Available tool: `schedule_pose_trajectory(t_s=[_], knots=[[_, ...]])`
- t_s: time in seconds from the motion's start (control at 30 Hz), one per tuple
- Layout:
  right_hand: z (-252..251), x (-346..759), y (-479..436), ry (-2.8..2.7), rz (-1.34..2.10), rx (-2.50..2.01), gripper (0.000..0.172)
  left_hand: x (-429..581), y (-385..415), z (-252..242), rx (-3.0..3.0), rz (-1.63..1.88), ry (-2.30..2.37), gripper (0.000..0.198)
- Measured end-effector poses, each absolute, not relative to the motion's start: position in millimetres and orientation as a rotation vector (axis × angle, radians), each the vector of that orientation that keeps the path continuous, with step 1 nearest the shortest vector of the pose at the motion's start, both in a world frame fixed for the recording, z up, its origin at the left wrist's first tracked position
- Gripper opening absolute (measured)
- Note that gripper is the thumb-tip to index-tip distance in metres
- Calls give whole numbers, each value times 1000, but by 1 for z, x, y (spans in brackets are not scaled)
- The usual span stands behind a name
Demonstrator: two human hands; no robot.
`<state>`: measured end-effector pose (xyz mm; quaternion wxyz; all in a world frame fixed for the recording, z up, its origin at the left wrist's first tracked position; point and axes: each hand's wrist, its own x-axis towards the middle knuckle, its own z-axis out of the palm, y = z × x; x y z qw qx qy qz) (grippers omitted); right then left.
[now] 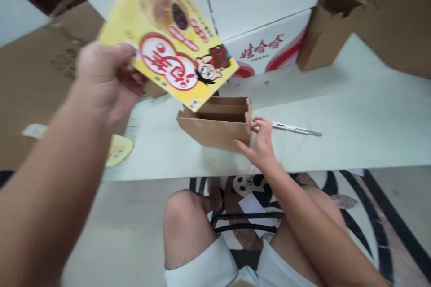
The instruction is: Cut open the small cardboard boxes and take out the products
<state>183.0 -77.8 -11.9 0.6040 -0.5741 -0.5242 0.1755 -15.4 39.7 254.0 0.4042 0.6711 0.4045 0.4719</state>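
My left hand [109,74] is raised at the upper left, thumb and fingers closed on the lower left edge of a yellow printed packet [171,40] with red and white lettering. The packet hangs tilted, its lowest corner just above an open brown cardboard box [215,132] on the table. My right hand [259,141] holds the right end of that box between thumb and fingers. A slim silver cutter [296,129] lies on the table just right of my right fingers.
White cartons with red print [269,51] stand at the back of the pale table [363,130]. A second open cardboard box [323,36] is at the back right. Large brown cartons flank both sides. A yellow piece [120,150] lies near the front left edge.
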Motion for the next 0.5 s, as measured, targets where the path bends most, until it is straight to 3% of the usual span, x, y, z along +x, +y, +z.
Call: schedule_pose_trajectory(t_s=[0.07, 0.13, 0.23, 0.4, 0.5], knots=[[-15, 168, -68, -1186, 367, -1424, 40, -17, 45, 241, 1592, 1214, 1106, 13], [-16, 153, -59, -1265, 432, -1458, 36, -21, 54, 226, 1569, 1170, 1117, 24], [-15, 141, -52, -1387, 616, -1367, 47, -19, 59, 207, 1542, 1128, 1025, 40], [1, 175, -66, -910, 740, -1125, 70, 20, 38, 206, 1526, 1134, 876, 25], [19, 211, -81, -819, 660, -1053, 81, 61, 31, 211, 1630, 919, 819, 17]])
